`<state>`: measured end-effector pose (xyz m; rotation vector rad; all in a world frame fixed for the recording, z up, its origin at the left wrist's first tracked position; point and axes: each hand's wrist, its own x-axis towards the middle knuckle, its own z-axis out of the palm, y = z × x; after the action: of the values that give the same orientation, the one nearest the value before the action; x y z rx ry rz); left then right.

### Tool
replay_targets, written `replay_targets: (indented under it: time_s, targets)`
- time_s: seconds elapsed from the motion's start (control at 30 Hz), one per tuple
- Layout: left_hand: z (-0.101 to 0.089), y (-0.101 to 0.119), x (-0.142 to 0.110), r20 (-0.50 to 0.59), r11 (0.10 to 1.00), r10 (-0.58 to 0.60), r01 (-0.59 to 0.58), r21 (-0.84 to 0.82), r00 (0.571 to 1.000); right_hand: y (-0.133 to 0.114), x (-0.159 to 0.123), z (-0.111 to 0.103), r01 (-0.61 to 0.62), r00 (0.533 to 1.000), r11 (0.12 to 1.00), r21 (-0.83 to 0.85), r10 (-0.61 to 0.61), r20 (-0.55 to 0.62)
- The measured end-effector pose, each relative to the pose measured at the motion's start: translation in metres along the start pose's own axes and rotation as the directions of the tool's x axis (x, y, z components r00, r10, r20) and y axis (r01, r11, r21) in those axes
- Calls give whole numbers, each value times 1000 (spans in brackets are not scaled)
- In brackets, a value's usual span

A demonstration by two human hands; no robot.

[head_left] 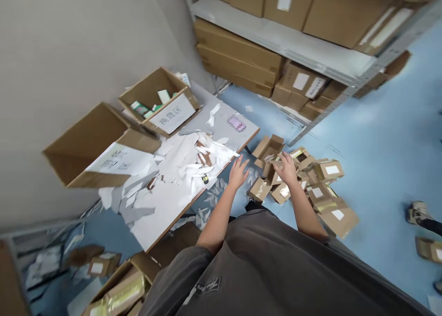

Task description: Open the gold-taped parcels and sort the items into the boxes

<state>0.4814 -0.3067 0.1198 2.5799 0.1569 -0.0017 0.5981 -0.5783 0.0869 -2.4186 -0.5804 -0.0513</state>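
My left hand (237, 173) is open, fingers spread, in the air just off the front edge of the white table (155, 233). Nothing is in it. My right hand (286, 169) hangs to its right with fingers apart, seen above a heap of small cardboard boxes (319, 192) on the floor. It appears to hold nothing. Torn white paper strips (221, 150) lie on the table nearest my left hand, with a small black and yellow object (205, 179) at their edge. A pixelated pink item (236, 123) lies near the table's far right corner.
Along the wall side of the table stand a large carton (86, 141) with a handwritten label and another carton (162, 100) with small packs inside. A metal shelf (276, 40) of boxes stands ahead. Beside me is a carton (117, 288) of flattened boxes. Another person's shoe (416, 212) shows at right.
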Motion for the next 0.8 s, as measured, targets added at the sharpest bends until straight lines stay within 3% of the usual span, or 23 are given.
replay_targets:
  time_s: [0.1, 0.17, 0.27, 0.37, 0.47, 0.57, 0.7, 0.8]
  targets:
    - [-28, -29, -41, -125, 989, -141, 145, 17, 982, -49, 32, 22, 175, 980, 984, 24, -176, 89]
    - [-47, -46, -73, -206, 967, -244, 253, 14, 948, -90, 46, 38, 286, 947, 957, 53, -290, 137]
    - [-71, -71, -134, -318, 913, -391, 407, -18, 864, -159, 52, 67, 445, 869, 889, 106, -458, 186]
    - [-90, -95, -211, -421, 848, -504, 523, -78, 754, -237, 35, 105, 586, 756, 790, 181, -613, 229]
    - [-104, -117, -302, -505, 759, -611, 633, -154, 610, -317, -5, 149, 686, 620, 675, 271, -738, 267]
    - [-107, -133, -403, -558, 639, -706, 732, -235, 436, -392, -63, 194, 752, 465, 551, 362, -833, 301]
    - [-94, -143, -536, -587, 467, -785, 811, -354, 196, -480, -158, 247, 786, 237, 377, 490, -916, 323]
    - [-78, -138, -621, -580, 345, -814, 828, -441, 31, -537, -231, 274, 768, 73, 257, 587, -945, 318]
